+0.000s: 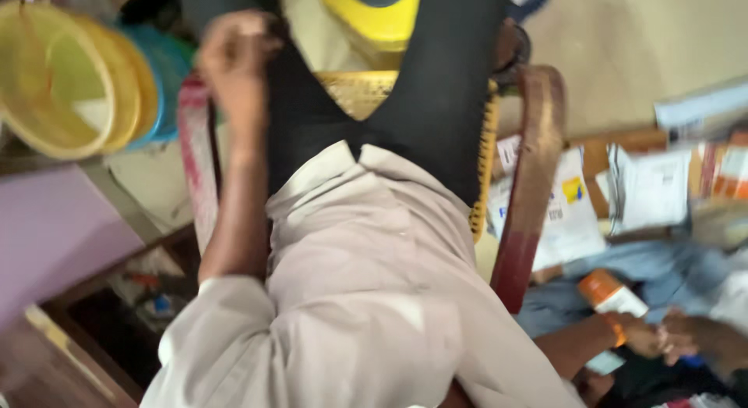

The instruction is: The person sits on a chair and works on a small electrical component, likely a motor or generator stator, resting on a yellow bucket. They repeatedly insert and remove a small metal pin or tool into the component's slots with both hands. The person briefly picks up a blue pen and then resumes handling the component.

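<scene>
I look down my own pale shirt (366,283) and dark trousers (436,88) as I sit in a chair with red armrests (530,190). My left hand (234,53) lies on my left thigh, fingers curled in, with nothing seen in it. My right hand (645,338), with an orange band at the wrist, is low at the right and meets another person's hand (689,338). Blur hides whether my fingers hold anything. An orange-and-white packet (612,293) lies just above that hand.
Stacked yellow and blue plastic basins (70,81) stand at the upper left beside a purple surface (54,236). White paper packets and boxes (615,197) are spread at the right over blue cloth (670,272). A yellow tub (374,14) sits beyond my knees.
</scene>
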`<state>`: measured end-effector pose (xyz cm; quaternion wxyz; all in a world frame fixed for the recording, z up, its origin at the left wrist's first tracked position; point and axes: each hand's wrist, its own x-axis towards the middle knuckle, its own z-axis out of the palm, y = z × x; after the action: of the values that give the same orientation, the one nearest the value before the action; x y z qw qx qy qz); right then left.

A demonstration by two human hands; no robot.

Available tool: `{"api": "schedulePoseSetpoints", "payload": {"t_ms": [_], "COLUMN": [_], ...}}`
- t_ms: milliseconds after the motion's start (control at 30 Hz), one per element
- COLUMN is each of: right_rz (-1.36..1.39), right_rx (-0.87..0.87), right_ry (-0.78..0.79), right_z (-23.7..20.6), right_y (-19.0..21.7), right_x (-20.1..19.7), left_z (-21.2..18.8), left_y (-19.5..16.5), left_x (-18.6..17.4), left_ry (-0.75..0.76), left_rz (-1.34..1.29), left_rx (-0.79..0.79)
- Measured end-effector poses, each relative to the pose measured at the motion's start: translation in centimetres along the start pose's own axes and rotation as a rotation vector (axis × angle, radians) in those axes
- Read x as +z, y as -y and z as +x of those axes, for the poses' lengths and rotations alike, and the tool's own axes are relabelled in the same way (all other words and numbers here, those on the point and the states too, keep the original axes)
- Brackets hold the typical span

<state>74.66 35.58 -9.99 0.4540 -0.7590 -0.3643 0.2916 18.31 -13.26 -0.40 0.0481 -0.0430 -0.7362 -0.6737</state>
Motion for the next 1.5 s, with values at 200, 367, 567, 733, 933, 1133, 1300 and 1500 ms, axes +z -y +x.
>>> {"api": "schedulePoseSetpoints", "payload": {"t_ms": [200,367,567,733,933,1133,1300,1500], "right_rz": [-0.267,-0.174,-0.123,0.110,-0.097,0.097,0.528,0.473], "right_rx": [-0.407,-0.915,-1.247,-0.802,-0.870,-1.321,-1.314,-1.344], "right_ry": [0.368,1.182,1.453,1.712,1.979,1.851,1.528,1.493], "right_z": [-5.9,-13.0,-25.9,-35.0,-38.6,-35.8,-35.6,-45.0], "right_y": [1.6,13.3,25.3,29.1,27.9,31.6,35.5,33.0], "right_x": [0.1,5.9,10.9,13.0,16.8,15.0,14.1,26.2], "left_z": [-2.8,-3.3,-2.9,-1.3,-1.4,-1.0,2.2,9.9], "left_y": [-7.6,-11.6,-11.9,-10.6,-9.7,-10.2,-5.8,-4.4], "left_x": [5.6,10.7,14.5,13.7,13.3,11.2,5.5,4.2], "left_ry": [0.562,0.905,0.982,1.021,1.000,0.974,0.741,0.257], "left_rz": [0.232,0.345,0.228,0.133,0.029,0.137,0.513,-0.167], "left_rx": [0.254,0.616,0.689,0.552,0.491,0.535,-0.112,0.091]}}
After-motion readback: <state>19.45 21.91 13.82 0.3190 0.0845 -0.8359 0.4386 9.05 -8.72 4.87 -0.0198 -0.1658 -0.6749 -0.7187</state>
